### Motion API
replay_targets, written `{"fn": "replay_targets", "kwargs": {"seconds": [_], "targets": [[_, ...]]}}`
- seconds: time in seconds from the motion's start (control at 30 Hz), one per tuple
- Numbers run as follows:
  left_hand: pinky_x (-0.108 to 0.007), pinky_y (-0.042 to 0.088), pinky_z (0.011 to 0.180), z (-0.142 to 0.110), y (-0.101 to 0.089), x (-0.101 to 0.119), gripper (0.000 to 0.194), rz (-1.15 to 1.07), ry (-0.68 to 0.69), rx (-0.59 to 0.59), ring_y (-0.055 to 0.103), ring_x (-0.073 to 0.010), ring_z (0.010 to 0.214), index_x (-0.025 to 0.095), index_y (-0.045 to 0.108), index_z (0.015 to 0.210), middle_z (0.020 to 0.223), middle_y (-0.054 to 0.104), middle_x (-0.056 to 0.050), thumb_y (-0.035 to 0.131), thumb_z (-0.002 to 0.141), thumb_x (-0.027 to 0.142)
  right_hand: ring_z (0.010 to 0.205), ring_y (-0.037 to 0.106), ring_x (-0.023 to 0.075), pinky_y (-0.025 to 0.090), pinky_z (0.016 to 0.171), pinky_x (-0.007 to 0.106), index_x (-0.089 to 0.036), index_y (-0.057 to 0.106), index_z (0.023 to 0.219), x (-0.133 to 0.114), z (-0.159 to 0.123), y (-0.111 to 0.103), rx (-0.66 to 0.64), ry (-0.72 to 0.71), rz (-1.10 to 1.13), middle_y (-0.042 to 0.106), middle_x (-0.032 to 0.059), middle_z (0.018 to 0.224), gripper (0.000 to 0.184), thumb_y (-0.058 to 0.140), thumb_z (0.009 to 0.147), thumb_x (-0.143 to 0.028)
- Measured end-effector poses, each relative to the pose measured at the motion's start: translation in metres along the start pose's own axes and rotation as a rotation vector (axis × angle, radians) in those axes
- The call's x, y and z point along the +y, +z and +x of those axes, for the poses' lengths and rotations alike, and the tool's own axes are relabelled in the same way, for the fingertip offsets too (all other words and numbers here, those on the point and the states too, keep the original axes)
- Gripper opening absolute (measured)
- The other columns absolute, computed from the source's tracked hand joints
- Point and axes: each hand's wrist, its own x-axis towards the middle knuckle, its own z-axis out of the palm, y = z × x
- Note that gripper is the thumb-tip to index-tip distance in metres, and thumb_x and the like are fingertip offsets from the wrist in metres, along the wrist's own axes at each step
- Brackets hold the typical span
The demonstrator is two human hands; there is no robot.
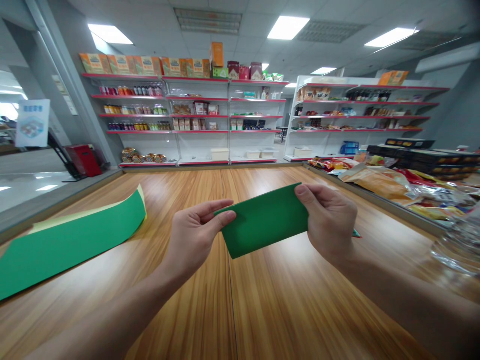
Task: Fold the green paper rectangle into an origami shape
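The tabletop (187, 320) spreads before me, a green sheet (75, 250) with a curled end on its left. Above the tabletop's middle is a green card (267, 222); my left fingers (226, 217) and right fingers (305, 196) pinch close on its opposite ends.

My bare left forearm (123, 305) reaches up from the lower left, my bare right forearm (405, 300) from the lower right. My left grip (193, 230) pinches, its thumb (224, 219) below long, nearly straight fingers. My right grip (332, 220) pinches too, fingertips a little higher, thumb angled up and inward, fingers curled. The two face each other, apart.
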Motion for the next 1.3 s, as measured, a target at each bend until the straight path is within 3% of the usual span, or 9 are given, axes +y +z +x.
{"fn": "replay_targets", "kwargs": {"seconds": [0.47,0.77,1.1,1.3], "targets": [[-0.017,0.051,0.063,-0.0007,-0.0013,0.0,0.025,0.039,0.039,-0.011,0.067,-0.0126,0.071,0.023,0.074,0.096,0.079,0.075,-0.001,0.076,0.073,0.032,0.059,0.058,0.0143,0.044,0.054,0.025,-0.022,0.073,0.078,0.0014,-0.0006,0.0007,0.005,0.016,0.05,0.068,0.0001,0.066,0.017,0.072,0.074,-0.038],[-0.019,0.051,0.063,-0.0008,0.0005,-0.0034,0.018,0.051,0.121,0.068,0.065,-0.0126,0.066,0.025,0.077,0.088,0.071,0.074,0.001,0.078,0.07,0.027,0.056,0.055,0.0135,0.043,0.051,0.024,-0.02,0.072,0.078,-0.0015,-0.0026,0.0003,-0.012,-0.033,0.011,0.065,-0.0004,0.063,0.018,0.069,0.077,-0.038],[-0.021,0.05,0.058,-0.0012,0.0003,-0.0015,0.019,0.102,0.108,0.097,0.063,-0.0141,0.061,0.021,0.077,0.086,0.065,0.071,-0.001,0.078,0.069,0.029,0.054,0.052,0.0139,0.04,0.048,0.026,-0.021,0.07,0.079,-0.0016,-0.0051,0.0,-0.023,-0.02,0.009,0.06,-0.0006,0.061,0.02,0.067,0.078,-0.04],[-0.021,0.052,0.061,0.0037,-0.0026,-0.0025,0.019,0.074,0.07,0.049,0.065,-0.0144,0.064,0.02,0.076,0.086,0.069,0.073,-0.002,0.077,0.07,0.029,0.052,0.052,0.0134,0.04,0.047,0.025,-0.022,0.071,0.077,-0.0042,-0.0045,-0.0011,-0.019,0.0,0.038,0.061,-0.001,0.06,0.018,0.069,0.076,-0.039]]}}
